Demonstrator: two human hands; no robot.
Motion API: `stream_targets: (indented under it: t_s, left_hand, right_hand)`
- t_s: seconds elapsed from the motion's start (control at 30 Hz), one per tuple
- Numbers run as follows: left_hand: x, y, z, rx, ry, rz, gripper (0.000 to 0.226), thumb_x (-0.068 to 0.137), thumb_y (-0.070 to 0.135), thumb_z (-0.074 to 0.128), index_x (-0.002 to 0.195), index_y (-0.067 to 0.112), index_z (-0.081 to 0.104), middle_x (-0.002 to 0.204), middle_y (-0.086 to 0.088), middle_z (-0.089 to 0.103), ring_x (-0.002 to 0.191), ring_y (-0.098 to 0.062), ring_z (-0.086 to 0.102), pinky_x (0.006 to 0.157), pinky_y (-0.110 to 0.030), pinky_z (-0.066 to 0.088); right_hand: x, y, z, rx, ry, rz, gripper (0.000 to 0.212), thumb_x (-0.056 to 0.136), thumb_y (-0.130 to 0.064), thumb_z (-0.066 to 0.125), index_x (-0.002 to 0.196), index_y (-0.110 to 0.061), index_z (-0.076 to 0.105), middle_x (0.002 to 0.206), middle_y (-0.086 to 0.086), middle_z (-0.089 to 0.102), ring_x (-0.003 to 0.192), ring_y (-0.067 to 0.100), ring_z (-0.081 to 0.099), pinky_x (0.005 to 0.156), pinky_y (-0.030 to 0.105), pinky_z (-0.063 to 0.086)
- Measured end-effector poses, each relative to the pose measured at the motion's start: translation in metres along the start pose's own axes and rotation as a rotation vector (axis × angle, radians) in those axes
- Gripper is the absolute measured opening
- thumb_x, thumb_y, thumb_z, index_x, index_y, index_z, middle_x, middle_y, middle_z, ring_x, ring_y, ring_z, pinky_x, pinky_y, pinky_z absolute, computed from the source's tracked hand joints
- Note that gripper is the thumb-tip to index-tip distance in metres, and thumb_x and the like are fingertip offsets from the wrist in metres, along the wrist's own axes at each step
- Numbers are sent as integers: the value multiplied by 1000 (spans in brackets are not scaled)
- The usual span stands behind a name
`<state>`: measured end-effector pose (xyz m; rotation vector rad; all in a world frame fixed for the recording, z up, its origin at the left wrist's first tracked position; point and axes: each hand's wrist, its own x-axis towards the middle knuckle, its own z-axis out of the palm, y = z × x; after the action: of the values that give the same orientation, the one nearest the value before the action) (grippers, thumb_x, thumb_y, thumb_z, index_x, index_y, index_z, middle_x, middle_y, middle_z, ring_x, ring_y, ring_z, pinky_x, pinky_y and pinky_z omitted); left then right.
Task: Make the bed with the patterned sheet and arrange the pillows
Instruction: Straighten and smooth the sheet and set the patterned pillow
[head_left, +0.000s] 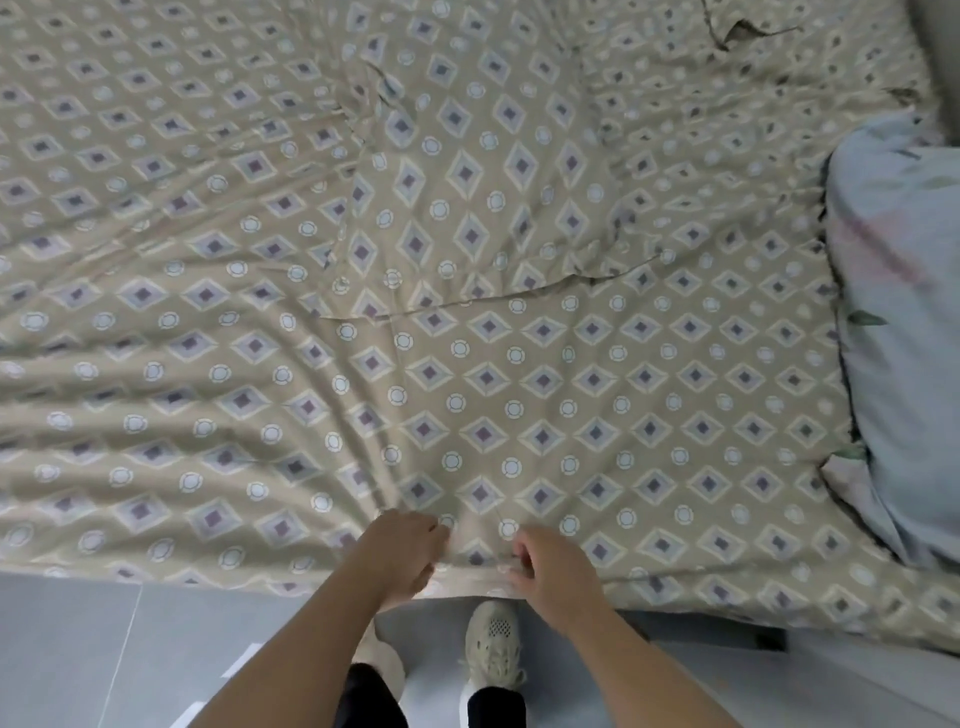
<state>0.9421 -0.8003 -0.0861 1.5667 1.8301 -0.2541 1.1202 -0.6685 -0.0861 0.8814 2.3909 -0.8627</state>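
Your sheet (467, 374) fills the view from 9 round to 2 o'clock; its near edge hangs over the bed side at 6. Your L hand (402, 551) and R hand (550, 566) sit close together at 6, both w/ fingers curled, pinching that edge; creases fan from the L hand toward 9, so the cloth looks under pull there. It reads as thin, light and soft; I'd judge it slides easily and bunches wherever it's tugged from one spot, so take the hem w/ hands well apart to spread the pull.

The pillow (893, 338) lies at 3, apparently on the sheet; soft, so grab it by the ends.

Hard to read:
- a fold line (467, 306) crosses the centre; can't tell if it's a doubled layer or a 2nd cloth
- dark gaps (737, 31) at 1 may be an opening or a tear
- whatever's under the cloth is hidden
- the pillow is cut off at the frame edge, and no 2nd pillow is in view
- your fingertips are tucked under, so how much cloth each hand holds can't be told
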Motion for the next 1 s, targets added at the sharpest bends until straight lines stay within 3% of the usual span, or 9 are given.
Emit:
stream_targets:
  t_s: [0.17,0.33,0.4,0.5,0.6,0.67,0.73,0.83,1.0]
  left_hand:
    - [2,33,24,163,87,321,44,52,37,81,90,29,61,84,10,60,71,-9,58,62,-23,47]
    - [25,74,37,204,133,297,36,42,14,82,62,24,54,56,8,51,43,-13,49,43,-20,32]
    - [25,86,40,104,85,164,21,63,13,76,73,23,60,63,6,61,52,-16,61,45,-22,38]
    - [25,96,54,-187,-90,-285,19,94,19,48,102,17,65,97,-4,70,90,-24,68,73,-32,52]
    - [33,102,60,-1103,-130,-777,24,96,23,47,84,8,62,80,-12,69,62,-24,66,57,-30,54]
    - [43,111,63,-1780,-64,-966,18,97,7,43,84,5,57,62,-12,62,42,-20,54,41,-23,44]
    - [49,120,67,-2146,108,-1093,19,94,-7,41,87,2,56,47,-7,60,34,-17,52,37,-19,43]
    - [44,132,70,-2228,275,-1201,10,92,-5,51,89,2,57,48,-5,66,40,-13,63,43,-21,53]
    - [41,138,74,-2094,352,-1255,6,90,0,58,87,3,63,63,-10,68,49,-19,64,45,-23,53]
  right_hand:
    - [-45,45,6,63,193,407,14,84,-24,57,82,-20,43,87,-5,45,82,17,45,70,29,43]
    - [-49,83,-1,360,341,827,23,90,-16,57,104,-1,49,114,17,47,97,35,53,75,37,45]
    - [-48,89,-10,508,417,972,34,92,-14,56,116,5,44,125,24,43,105,40,52,82,40,45]
    - [-44,105,-10,892,590,1241,53,89,-15,61,130,6,36,131,28,42,109,43,53,88,43,49]
    - [-42,124,-3,1343,526,1349,35,89,-19,61,113,5,51,90,19,63,75,30,64,65,38,56]
    - [-44,131,2,1455,503,1398,21,91,-20,59,86,1,58,49,10,58,49,21,53,48,31,45]
    - [-46,135,6,1432,535,1415,29,92,-21,58,69,-4,53,29,4,47,42,19,47,49,30,41]
    - [-49,141,17,1358,518,1388,47,93,-27,59,55,-2,49,29,3,48,34,18,43,50,32,40]
    - [-69,145,31,1313,555,1300,30,95,-23,56,73,-3,58,59,9,55,47,17,44,44,27,37]
